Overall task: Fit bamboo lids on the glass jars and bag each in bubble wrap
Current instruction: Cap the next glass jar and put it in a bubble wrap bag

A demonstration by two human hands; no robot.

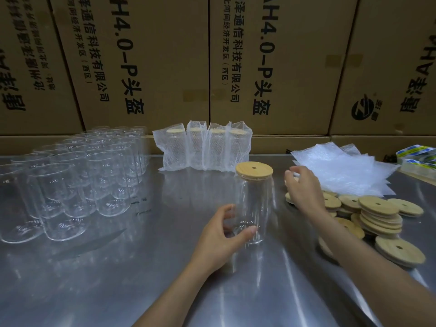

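In the centre of the frame the left hand [220, 237] curls its fingers around the lower part of an upright glass jar [253, 208] with a bamboo lid [254, 170] on top. The right hand [304, 188], fingers loosely spread and holding nothing, hovers near the bubble wrap bags [346, 168] at right

Cardboard boxes [151, 67] behind steel table [118, 279]; tape rolls [418, 159] right.

Packing station (warehouse-like): stacked cartons [151, 62] behind a steel table [118, 267].
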